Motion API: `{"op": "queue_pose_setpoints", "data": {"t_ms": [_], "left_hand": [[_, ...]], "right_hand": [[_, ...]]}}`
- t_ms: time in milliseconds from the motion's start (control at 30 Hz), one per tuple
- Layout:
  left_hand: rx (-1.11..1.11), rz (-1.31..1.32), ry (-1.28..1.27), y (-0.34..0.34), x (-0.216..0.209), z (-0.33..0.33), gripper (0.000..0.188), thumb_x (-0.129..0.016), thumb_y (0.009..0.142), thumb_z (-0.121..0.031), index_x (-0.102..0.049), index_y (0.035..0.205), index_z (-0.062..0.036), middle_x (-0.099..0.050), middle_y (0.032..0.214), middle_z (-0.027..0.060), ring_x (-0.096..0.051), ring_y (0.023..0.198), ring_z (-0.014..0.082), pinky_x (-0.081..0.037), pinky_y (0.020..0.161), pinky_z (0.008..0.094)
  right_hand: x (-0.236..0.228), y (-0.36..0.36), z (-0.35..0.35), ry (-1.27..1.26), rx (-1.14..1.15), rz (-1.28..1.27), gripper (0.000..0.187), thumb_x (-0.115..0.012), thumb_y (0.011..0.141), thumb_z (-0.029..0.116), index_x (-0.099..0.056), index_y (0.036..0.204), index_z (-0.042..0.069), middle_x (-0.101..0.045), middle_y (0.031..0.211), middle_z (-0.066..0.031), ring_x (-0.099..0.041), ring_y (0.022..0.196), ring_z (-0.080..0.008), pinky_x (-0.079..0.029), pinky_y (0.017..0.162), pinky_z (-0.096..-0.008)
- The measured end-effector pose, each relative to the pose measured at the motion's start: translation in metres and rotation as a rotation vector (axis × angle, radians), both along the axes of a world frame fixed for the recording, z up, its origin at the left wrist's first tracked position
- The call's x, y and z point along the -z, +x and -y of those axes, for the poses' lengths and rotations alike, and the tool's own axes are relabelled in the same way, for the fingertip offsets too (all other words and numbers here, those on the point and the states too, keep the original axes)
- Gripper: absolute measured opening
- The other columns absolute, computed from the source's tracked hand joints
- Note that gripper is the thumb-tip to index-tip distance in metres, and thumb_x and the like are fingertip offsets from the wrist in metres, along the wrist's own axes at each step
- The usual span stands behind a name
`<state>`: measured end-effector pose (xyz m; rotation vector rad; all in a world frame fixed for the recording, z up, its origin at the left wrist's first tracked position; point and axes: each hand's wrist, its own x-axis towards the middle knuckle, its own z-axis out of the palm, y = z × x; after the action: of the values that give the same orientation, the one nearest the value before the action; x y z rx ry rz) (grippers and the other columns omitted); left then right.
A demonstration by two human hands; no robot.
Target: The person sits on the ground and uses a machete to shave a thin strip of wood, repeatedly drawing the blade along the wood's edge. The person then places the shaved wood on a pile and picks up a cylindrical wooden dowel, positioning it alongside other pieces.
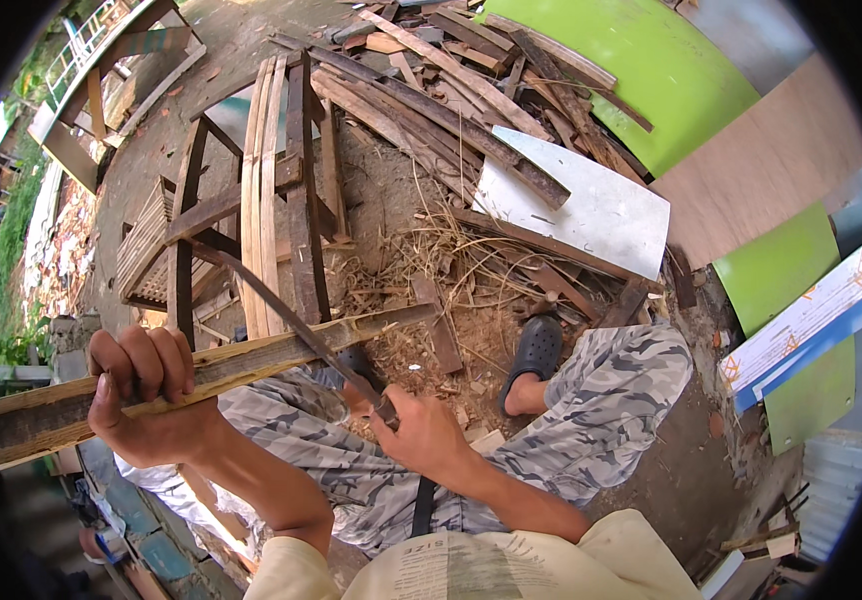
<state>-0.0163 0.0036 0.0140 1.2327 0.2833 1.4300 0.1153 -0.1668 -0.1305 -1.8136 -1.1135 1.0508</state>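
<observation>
My left hand [156, 400] is wrapped round a rough wooden plank [261, 362] near its left end. The plank slants up to the right across my lap, its edges pale and yellowish, its left end face grey-brown. My right hand [426, 435] is closed on the grip of a long machete [286, 315]. The dark blade points up and to the left and crosses over the plank to the right of my left hand. Whether the edge touches the wood, I cannot tell. My fingers hide most of the machete's grip.
Ahead stands a dark wooden frame [301, 200] with pale strips [263, 180] leaning on it. A scrap wood pile [421, 110], a white panel [591, 205] and green sheets [641, 70] lie beyond. Wood shavings [441, 260] litter the ground by my clog-shod foot [536, 350].
</observation>
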Motion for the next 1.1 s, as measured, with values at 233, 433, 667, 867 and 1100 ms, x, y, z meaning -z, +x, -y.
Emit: {"op": "queue_pose_setpoints", "data": {"t_ms": [233, 433, 667, 867, 1100], "left_hand": [[0.036, -0.012, 0.015, 0.001, -0.003, 0.007, 0.031, -0.055, 0.089, -0.027, -0.033, 0.071, -0.014, -0.032, 0.055, -0.0007, -0.03, 0.043, 0.0094, -0.027, 0.042, 0.0241], [0.112, 0.0, 0.018, 0.002, -0.004, 0.009, 0.03, -0.053, 0.089, -0.027, -0.034, 0.071, -0.0129, -0.033, 0.057, -0.0003, -0.031, 0.043, 0.0097, -0.029, 0.042, 0.0238], [0.106, 0.033, 0.019, -0.004, 0.001, 0.007, 0.029, -0.053, 0.089, -0.025, -0.034, 0.071, -0.0119, -0.033, 0.057, 0.0004, -0.031, 0.044, 0.0108, -0.029, 0.042, 0.0246], [0.116, 0.05, 0.006, -0.002, 0.001, 0.009, 0.028, -0.053, 0.087, -0.023, -0.033, 0.071, -0.0115, -0.033, 0.057, 0.0007, -0.029, 0.044, 0.0111, -0.028, 0.041, 0.0248], [0.087, 0.101, -0.013, 0.0, 0.003, 0.008, 0.025, -0.051, 0.086, -0.02, -0.032, 0.07, -0.0117, -0.031, 0.056, 0.0009, -0.028, 0.044, 0.0109, -0.027, 0.04, 0.0242]], "right_hand": [[0.021, -0.007, 0.005, -0.009, 0.071, -0.021, 0.022, -0.065, 0.087, 0.021, -0.06, 0.088, 0.0, -0.063, 0.064, -0.022, -0.064, 0.063, -0.0437, -0.051, 0.058, -0.0486], [-0.006, -0.03, 0.005, 0.237, 0.078, 0.043, 0.024, -0.066, 0.086, 0.023, -0.06, 0.088, -0.001, -0.064, 0.068, -0.0234, -0.065, 0.067, -0.0443, -0.051, 0.062, -0.0501], [-0.023, -0.018, 0.009, -0.031, 0.023, 0.059, 0.025, -0.066, 0.086, 0.024, -0.058, 0.085, 0.0, -0.063, 0.067, -0.0239, -0.065, 0.064, -0.043, -0.052, 0.062, -0.05], [0.019, -0.021, 0.015, -0.046, 0.094, 0.036, 0.026, -0.066, 0.087, 0.023, -0.058, 0.084, -0.002, -0.064, 0.069, -0.0243, -0.065, 0.064, -0.0422, -0.051, 0.06, -0.0497], [-0.031, -0.035, 0.011, 0.181, 0.059, 0.094, 0.026, -0.064, 0.086, 0.022, -0.061, 0.087, -0.004, -0.064, 0.068, -0.0245, -0.066, 0.067, -0.0442, -0.052, 0.062, -0.0499]]}}
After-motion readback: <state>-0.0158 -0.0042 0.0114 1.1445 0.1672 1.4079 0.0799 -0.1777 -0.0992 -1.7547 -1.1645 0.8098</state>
